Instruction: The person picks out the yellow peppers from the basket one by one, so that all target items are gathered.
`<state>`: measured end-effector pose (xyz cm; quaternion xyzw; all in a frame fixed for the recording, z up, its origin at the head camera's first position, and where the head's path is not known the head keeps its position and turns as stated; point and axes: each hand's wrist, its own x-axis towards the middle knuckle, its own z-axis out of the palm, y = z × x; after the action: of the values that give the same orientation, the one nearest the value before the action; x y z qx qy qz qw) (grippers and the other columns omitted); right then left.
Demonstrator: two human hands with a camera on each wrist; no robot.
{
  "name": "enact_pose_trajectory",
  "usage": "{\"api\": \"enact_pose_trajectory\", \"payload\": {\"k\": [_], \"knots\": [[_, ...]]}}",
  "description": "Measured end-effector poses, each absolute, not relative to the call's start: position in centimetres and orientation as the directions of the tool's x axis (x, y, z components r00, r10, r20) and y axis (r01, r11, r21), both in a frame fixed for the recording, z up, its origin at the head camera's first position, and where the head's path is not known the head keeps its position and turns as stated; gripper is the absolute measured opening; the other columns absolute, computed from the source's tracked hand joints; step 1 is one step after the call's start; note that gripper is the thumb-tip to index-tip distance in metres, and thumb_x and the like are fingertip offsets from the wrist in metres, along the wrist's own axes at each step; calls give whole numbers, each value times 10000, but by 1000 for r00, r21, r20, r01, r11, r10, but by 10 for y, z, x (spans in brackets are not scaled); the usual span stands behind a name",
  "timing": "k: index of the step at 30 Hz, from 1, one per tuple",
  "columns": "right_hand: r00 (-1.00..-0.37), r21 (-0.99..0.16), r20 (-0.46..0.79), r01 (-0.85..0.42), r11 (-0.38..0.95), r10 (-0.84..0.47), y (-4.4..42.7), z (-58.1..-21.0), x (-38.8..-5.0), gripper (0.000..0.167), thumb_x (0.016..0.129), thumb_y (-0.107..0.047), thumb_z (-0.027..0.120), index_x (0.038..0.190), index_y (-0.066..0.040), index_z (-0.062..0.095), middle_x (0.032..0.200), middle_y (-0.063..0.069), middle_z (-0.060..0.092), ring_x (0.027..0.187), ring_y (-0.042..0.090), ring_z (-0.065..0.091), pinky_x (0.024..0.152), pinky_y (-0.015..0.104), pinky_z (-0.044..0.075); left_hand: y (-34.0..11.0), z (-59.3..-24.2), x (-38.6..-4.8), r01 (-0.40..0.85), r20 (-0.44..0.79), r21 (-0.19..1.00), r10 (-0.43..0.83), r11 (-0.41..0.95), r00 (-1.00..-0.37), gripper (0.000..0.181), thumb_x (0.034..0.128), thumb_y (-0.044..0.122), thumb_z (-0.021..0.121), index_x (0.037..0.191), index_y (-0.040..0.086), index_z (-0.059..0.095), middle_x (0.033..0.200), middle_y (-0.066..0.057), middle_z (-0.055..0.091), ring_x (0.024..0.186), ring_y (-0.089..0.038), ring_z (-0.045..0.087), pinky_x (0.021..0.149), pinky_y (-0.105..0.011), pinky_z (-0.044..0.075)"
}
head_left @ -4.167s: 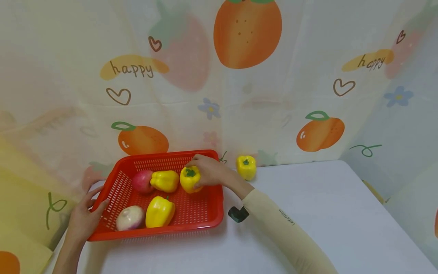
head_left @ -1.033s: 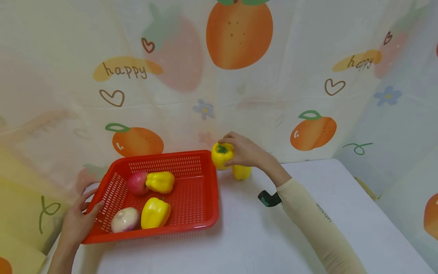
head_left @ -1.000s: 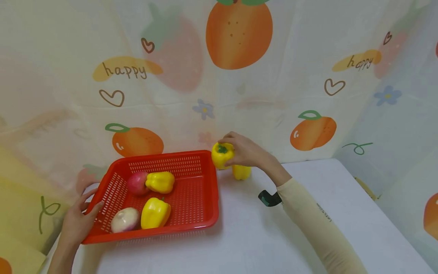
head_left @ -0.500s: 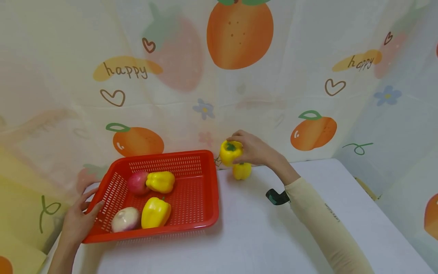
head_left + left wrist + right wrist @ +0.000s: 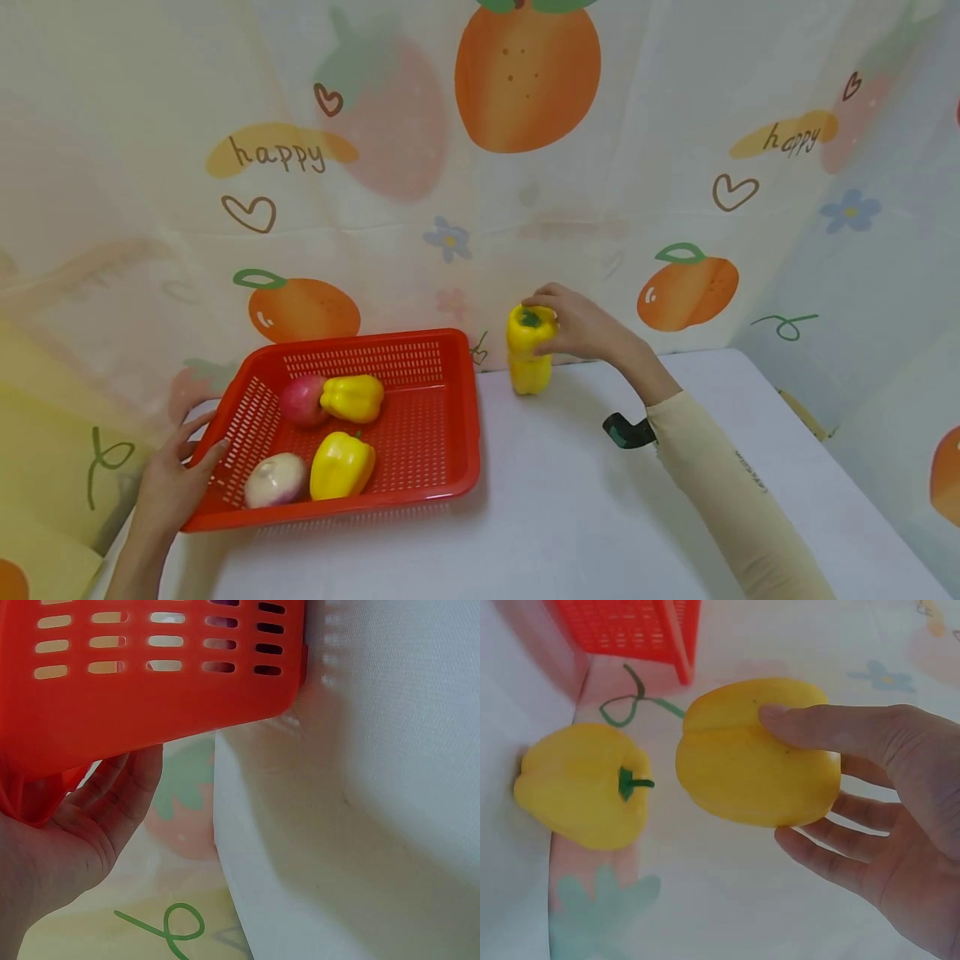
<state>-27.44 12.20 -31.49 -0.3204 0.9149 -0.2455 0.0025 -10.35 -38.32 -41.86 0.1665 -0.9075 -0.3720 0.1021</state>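
Observation:
My right hand (image 5: 581,325) holds a yellow bell pepper (image 5: 525,335) by its side, thumb on one face and fingers around the other. Directly beneath it, a second yellow bell pepper (image 5: 531,379) stands upright on the table. A gap shows between the two in the right wrist view, where the standing pepper's green stem (image 5: 635,784) faces the held one. At the left, my left hand (image 5: 171,483) grips the rim of a red plastic basket (image 5: 420,498), thumb over the edge and fingers (image 5: 135,787) outside.
Inside the basket lie two yellow bell peppers (image 5: 352,398), a pinkish-red round vegetable (image 5: 302,400) and a white-and-purple turnip-like one (image 5: 275,481). A fruit-print curtain (image 5: 525,242) hangs along the back edge of the white table (image 5: 570,517).
The right hand has lifted the pepper out of the basket and carried it rightward, to above the standing pepper. My left hand stays on the basket rim.

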Motion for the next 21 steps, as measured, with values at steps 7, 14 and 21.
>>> {"api": "enact_pose_trajectory", "payload": {"k": [7,14,21], "knots": [[-806,-463,146,-568,681,-573,133,-317,-276,643,781,-160,829,1348,-16,564,1315,151,521,1176,319,506,996,463,458,-384,-419,-103,-228,53,714,-376,661,-925,566,1011,285,537,1488,36,363,1079,-344,586,682,-169,611,533,-279,524],[-813,-440,144,-563,699,-564,146,-320,-278,631,778,-138,831,1335,-1,570,1331,174,511,1201,345,492,1021,483,432,-385,-419,-104,-232,51,715,-380,659,-924,574,1008,286,543,1491,36,360,1097,-349,578,712,-193,615,542,-268,524],[-818,-419,136,-559,715,-559,158,-320,-279,612,776,-49,814,1333,12,569,1355,206,492,1231,381,471,1036,513,407,-385,-419,-104,-247,33,722,-388,647,-921,582,1008,305,540,1498,53,354,1128,-349,566,742,-213,610,552,-266,524]]}}
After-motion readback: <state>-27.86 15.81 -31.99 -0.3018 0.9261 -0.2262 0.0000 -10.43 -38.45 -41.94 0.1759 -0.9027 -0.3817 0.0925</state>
